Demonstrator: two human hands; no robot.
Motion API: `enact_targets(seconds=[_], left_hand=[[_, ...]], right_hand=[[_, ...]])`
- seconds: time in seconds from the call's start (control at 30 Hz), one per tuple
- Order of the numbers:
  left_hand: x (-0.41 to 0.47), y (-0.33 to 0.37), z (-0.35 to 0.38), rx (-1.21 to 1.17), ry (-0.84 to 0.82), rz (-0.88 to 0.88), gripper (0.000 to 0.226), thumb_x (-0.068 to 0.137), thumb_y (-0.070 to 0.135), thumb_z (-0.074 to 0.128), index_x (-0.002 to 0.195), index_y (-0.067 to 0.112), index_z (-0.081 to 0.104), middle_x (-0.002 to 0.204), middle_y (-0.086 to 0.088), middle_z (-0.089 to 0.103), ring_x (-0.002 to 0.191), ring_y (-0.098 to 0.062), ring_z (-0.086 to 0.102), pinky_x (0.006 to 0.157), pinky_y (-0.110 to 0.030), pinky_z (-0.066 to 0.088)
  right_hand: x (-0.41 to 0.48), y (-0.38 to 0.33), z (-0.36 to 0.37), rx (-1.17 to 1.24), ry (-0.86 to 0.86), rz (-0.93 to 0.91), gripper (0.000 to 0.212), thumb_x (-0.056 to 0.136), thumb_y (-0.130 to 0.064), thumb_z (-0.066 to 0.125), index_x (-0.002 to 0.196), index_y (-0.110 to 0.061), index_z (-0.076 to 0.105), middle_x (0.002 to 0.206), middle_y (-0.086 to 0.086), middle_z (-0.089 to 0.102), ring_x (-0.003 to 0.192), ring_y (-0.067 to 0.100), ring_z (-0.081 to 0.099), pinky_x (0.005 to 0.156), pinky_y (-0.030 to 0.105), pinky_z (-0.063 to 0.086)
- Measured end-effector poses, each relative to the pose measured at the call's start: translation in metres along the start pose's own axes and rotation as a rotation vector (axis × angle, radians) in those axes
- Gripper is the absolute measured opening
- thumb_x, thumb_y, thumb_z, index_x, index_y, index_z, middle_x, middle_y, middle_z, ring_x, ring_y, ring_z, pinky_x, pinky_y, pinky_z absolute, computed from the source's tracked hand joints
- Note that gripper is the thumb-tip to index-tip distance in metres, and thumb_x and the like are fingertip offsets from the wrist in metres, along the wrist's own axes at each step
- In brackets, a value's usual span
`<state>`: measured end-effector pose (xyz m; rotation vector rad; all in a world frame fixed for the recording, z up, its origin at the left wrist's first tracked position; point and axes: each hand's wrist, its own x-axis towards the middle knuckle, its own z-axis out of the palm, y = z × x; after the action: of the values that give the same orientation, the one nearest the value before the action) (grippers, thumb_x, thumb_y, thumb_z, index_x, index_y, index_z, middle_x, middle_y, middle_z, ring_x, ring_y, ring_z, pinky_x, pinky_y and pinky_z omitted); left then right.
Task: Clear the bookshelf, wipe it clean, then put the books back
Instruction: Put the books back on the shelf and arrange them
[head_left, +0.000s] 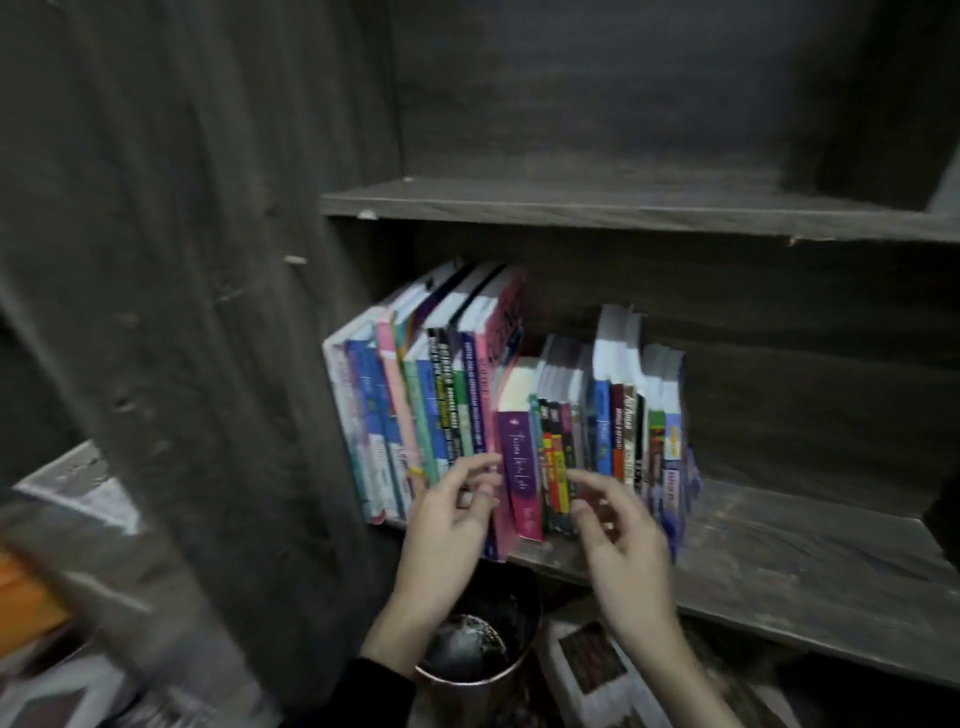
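Observation:
A dark wooden bookshelf (810, 566) holds a row of upright books on its lower board, from tall ones at the left (410, 415) to shorter ones at the right (654, 436). A purple book (517, 467) stands in the middle of the row. My left hand (452, 525) is just in front of the spines left of the purple book, fingers apart and fingertips near them. My right hand (618, 530) hovers in front of the shorter books to the right, fingers loosely spread, holding nothing. The upper board (597, 208) carries no books.
A round dark container with a metallic rim (478, 649) sits below the shelf, under my wrists. A patterned box or book (592, 670) lies beside it. At the left a thick shelf side panel (197, 312) stands, with blurred papers and an orange item (26, 597) beyond.

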<state>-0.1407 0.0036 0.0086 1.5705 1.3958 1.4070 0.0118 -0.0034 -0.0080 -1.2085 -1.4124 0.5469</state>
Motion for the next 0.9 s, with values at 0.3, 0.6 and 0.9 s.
enact_targets(seconds=[0.3, 0.6, 0.9], left_hand=[[0.028, 0.0, -0.076, 0.4, 0.316, 0.201, 0.036, 0.091, 0.0, 0.052, 0.122, 0.015, 0.061, 0.115, 0.001, 0.06, 0.107, -0.02, 0.056, 0.095, -0.038, 0.045], [0.069, 0.012, -0.094, 0.711, 0.294, 0.258, 0.055, 0.094, 0.001, 0.045, 0.147, 0.003, 0.031, 0.152, -0.011, 0.031, 0.139, -0.02, 0.023, 0.114, -0.021, 0.015], [0.07, 0.024, -0.085, 0.581, 0.291, 0.359, 0.069, 0.088, -0.003, 0.045, 0.151, 0.017, 0.023, 0.155, 0.002, 0.028, 0.131, -0.01, 0.018, 0.106, -0.02, 0.018]], right_hand=[[0.031, -0.061, 0.08, -0.26, 0.064, -0.314, 0.038, 0.082, -0.014, 0.05, 0.118, -0.019, 0.063, 0.114, 0.003, 0.052, 0.112, 0.013, 0.041, 0.094, 0.024, 0.032], [0.078, -0.069, 0.098, -0.562, -0.042, -0.47, 0.069, 0.088, -0.023, 0.061, 0.148, -0.016, 0.028, 0.155, 0.009, 0.023, 0.147, 0.024, 0.007, 0.117, 0.052, 0.019], [0.08, -0.067, 0.093, -0.515, -0.048, -0.523, 0.083, 0.082, -0.015, 0.062, 0.15, -0.019, 0.013, 0.151, 0.008, 0.029, 0.146, 0.026, 0.016, 0.118, 0.045, 0.021]])
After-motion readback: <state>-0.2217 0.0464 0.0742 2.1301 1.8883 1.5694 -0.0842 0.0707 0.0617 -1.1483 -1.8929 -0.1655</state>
